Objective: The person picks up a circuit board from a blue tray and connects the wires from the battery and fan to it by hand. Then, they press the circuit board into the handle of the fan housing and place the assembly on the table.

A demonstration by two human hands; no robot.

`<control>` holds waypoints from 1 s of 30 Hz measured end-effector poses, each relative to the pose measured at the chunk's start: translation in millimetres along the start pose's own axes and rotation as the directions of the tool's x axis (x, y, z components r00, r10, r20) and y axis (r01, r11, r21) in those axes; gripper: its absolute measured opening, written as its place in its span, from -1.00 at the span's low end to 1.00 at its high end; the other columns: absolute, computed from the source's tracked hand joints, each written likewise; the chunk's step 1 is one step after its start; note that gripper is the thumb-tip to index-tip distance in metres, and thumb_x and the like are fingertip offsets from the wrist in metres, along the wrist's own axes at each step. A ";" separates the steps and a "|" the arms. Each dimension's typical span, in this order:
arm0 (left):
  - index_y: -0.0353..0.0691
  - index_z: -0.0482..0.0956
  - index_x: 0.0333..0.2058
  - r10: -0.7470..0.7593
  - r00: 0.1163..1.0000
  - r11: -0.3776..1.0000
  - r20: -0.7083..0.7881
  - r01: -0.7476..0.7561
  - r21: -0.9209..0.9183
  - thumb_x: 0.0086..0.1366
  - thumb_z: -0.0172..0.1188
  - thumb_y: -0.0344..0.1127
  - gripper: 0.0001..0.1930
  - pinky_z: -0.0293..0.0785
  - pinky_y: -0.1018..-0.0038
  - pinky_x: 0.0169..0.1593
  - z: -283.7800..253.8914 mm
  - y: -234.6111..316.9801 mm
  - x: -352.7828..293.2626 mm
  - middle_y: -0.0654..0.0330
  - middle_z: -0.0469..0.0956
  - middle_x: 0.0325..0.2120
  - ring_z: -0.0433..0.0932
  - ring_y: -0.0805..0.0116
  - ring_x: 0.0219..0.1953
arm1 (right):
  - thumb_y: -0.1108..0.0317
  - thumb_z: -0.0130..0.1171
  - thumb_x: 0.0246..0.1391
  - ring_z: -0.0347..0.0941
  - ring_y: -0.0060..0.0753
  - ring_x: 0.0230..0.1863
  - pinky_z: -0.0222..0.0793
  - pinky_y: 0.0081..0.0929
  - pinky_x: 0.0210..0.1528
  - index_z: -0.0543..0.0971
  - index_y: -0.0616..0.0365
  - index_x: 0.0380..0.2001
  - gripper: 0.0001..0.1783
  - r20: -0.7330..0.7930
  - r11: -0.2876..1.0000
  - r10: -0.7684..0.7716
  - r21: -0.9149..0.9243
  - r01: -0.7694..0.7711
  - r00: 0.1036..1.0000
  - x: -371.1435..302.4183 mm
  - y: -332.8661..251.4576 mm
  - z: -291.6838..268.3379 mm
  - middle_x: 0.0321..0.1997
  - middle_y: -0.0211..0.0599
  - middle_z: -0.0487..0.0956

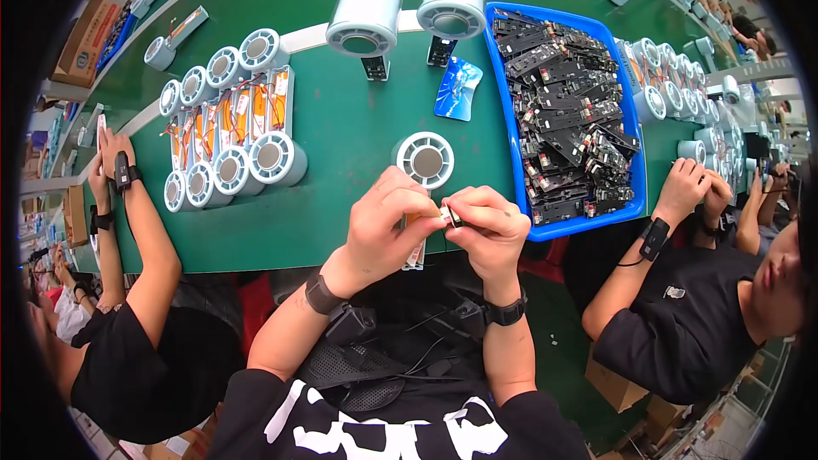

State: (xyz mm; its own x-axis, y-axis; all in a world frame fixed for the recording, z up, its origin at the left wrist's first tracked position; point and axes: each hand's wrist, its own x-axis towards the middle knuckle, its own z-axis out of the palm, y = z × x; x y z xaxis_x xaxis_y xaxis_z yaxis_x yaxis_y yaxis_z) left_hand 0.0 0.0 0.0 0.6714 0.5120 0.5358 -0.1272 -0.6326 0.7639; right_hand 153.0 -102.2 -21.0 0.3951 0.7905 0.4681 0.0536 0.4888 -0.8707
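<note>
Close together above the table's near edge, both hands are closed in a fingertip pinch. My left hand (pixel 388 217) grips a small white connector (pixel 446 214). Against it, my right hand (pixel 488 226) pinches a small black part (pixel 455 221), mostly covered by the fingers. Just beyond the hands lies a pale-blue fan-like unit with a round slotted head (pixel 426 162). Its handle (pixel 415 257) extends under my hands toward the edge, with an orange patch partly visible.
A blue tray (pixel 516 132) of black circuit-board strips stands right. Two pale-blue units (pixel 365 21) stand ahead beside a blue card (pixel 458 89). Several open units with orange batteries (pixel 230 119) lie left. Co-workers sit on both sides, one hand (pixel 684 190) near the tray.
</note>
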 end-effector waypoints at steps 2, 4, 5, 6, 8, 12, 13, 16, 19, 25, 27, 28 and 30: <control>-0.21 0.54 -0.25 -0.064 0.990 0.991 -0.126 0.048 -0.126 0.06 0.44 -0.58 -0.69 0.48 0.38 -0.19 2.7 1.3 1.7 0.13 0.64 -0.30 0.56 0.22 -0.27 | 0.66 0.48 -0.20 0.66 -0.23 -0.22 0.58 -0.47 -0.22 0.72 0.31 -0.15 -0.58 0.007 0.997 0.066 0.031 -0.066 0.998 0.4 -1.5 2.0 -0.20 -0.08 0.70; -0.21 0.56 -0.30 -0.099 0.978 0.979 -0.183 0.063 -0.193 0.06 0.44 -0.58 -0.74 0.48 0.38 -0.24 2.7 2.0 3.2 0.13 0.64 -0.33 0.56 0.22 -0.30 | 0.67 0.48 -0.21 0.66 -0.23 -0.22 0.58 -0.47 -0.23 0.72 0.33 -0.17 -0.59 0.009 0.994 0.098 0.042 -0.098 0.995 -0.6 -2.4 2.4 -0.20 -0.08 0.70; -0.22 0.57 -0.31 -0.076 0.986 0.984 -0.147 0.051 -0.168 0.06 0.44 -0.57 -0.75 0.48 0.38 -0.24 3.4 3.0 6.5 0.14 0.64 -0.35 0.57 0.22 -0.31 | 0.66 0.48 -0.21 0.66 -0.24 -0.22 0.59 -0.46 -0.22 0.73 0.32 -0.18 -0.60 0.007 0.993 0.115 0.041 -0.115 0.993 -1.1 -4.4 0.1 -0.20 -0.09 0.70; -0.22 0.57 -0.32 -0.051 0.993 0.988 -0.110 0.035 -0.149 0.06 0.44 -0.56 -0.76 0.47 0.38 -0.25 4.7 4.1 10.7 0.15 0.65 -0.37 0.57 0.22 -0.32 | 0.64 0.49 -0.21 0.66 -0.24 -0.22 0.59 -0.44 -0.22 0.73 0.31 -0.19 -0.61 0.001 0.991 0.131 0.034 -0.131 0.991 -1.8 -6.9 -3.4 -0.21 -0.09 0.70; -0.22 0.60 -0.32 0.007 0.998 0.995 -0.061 -0.013 -0.102 0.07 0.45 -0.52 -0.78 0.48 0.36 -0.27 9.6 4.4 18.4 0.15 0.63 -0.40 0.57 0.21 -0.36 | 0.59 0.50 -0.19 0.67 -0.25 -0.23 0.60 -0.42 -0.22 0.74 0.26 -0.21 -0.64 0.018 0.991 0.119 -0.066 -0.118 0.993 -0.4 -15.9 -14.2 -0.22 -0.12 0.71; -0.21 0.59 -0.30 -0.040 0.996 0.999 -0.083 0.043 0.033 0.23 0.39 -0.39 -0.86 0.45 0.39 -0.23 -13.6 -2.6 -1.3 0.15 0.62 -0.41 0.53 0.25 -0.32 | 0.48 0.52 -0.15 0.67 -0.31 -0.24 0.58 -0.44 -0.20 0.76 0.21 -0.24 -0.70 0.076 0.987 0.138 -0.095 -0.130 0.988 9.6 -10.8 7.4 -0.26 -0.19 0.71; -0.25 0.55 -0.32 -0.054 0.995 0.999 -0.082 0.053 -0.004 0.25 0.38 -0.38 -0.84 0.39 0.43 -0.23 -12.6 -6.0 -3.2 0.15 0.59 -0.41 0.47 0.29 -0.31 | 0.52 0.52 -0.17 0.66 -0.31 -0.27 0.56 -0.47 -0.22 0.75 0.23 -0.22 -0.67 0.067 0.992 0.108 -0.079 -0.103 0.992 9.8 -7.2 7.4 -0.26 -0.18 0.71; -0.26 0.51 -0.35 -0.070 0.997 0.993 -0.023 0.068 -0.101 0.25 0.37 -0.38 -0.82 0.32 0.45 -0.25 -14.3 -8.6 -1.6 0.17 0.56 -0.42 0.40 0.32 -0.33 | 0.54 0.52 -0.18 0.66 -0.31 -0.29 0.56 -0.46 -0.23 0.75 0.24 -0.21 -0.65 0.033 0.992 0.125 -0.003 -0.125 0.992 8.8 -10.2 8.5 -0.26 -0.18 0.70; -0.26 0.49 -0.37 -0.067 0.998 0.987 -0.002 0.066 -0.146 0.22 0.37 -0.37 -0.80 0.28 0.46 -0.27 -6.2 -16.2 4.5 0.20 0.53 -0.45 0.34 0.33 -0.35 | 0.54 0.52 -0.19 0.66 -0.32 -0.28 0.55 -0.47 -0.23 0.75 0.23 -0.20 -0.64 0.037 0.995 0.102 0.014 -0.103 0.994 5.9 -5.4 0.7 -0.25 -0.18 0.70; -0.27 0.52 -0.37 -0.029 1.000 0.999 -0.010 0.029 -0.022 0.18 0.38 -0.39 -0.82 0.27 0.44 -0.30 -22.4 -14.1 2.4 0.21 0.53 -0.48 0.35 0.31 -0.38 | 0.53 0.52 -0.18 0.66 -0.31 -0.23 0.57 -0.46 -0.20 0.74 0.22 -0.20 -0.64 0.079 0.993 0.099 0.062 -0.104 0.992 12.3 -3.0 8.1 -0.24 -0.19 0.70; -0.27 0.55 -0.37 -0.051 0.998 0.987 -0.040 0.056 0.153 0.17 0.39 -0.42 -0.84 0.31 0.43 -0.31 -31.4 0.8 -0.2 0.20 0.53 -0.49 0.38 0.29 -0.39 | 0.53 0.52 -0.17 0.66 -0.30 -0.22 0.57 -0.45 -0.19 0.74 0.22 -0.21 -0.66 0.057 0.991 0.099 0.089 -0.104 0.993 16.1 -4.9 17.5 -0.24 -0.20 0.70; -0.26 0.58 -0.37 -0.047 0.996 0.981 -0.071 0.059 0.184 0.06 0.42 -0.50 -0.82 0.36 0.41 -0.31 -24.4 7.5 2.9 0.18 0.57 -0.49 0.44 0.25 -0.39 | 0.54 0.52 -0.16 0.66 -0.30 -0.21 0.58 -0.44 -0.18 0.74 0.21 -0.23 -0.67 0.014 0.994 0.099 0.035 -0.100 0.995 17.2 -6.9 14.0 -0.24 -0.21 0.70; -0.26 0.62 -0.36 -0.014 0.999 0.962 -0.051 0.027 0.270 -0.07 0.48 -0.57 -0.73 0.45 0.35 -0.33 -8.0 16.3 19.1 0.15 0.61 -0.48 0.53 0.18 -0.40 | 0.56 0.50 -0.13 0.65 -0.31 -0.18 0.60 -0.41 -0.14 0.73 0.21 -0.27 -0.73 -0.043 0.983 0.182 -0.027 -0.183 0.982 17.9 -16.6 -1.0 -0.21 -0.20 0.69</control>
State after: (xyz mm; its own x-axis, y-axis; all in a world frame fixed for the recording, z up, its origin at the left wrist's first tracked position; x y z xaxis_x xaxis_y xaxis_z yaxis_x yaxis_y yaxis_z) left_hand 4.9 4.1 25.5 0.6349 0.5496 0.5429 0.0932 -0.7521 0.6524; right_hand 160.1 -96.6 1.7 0.4375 0.8495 0.2951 0.0054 0.3256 -0.9455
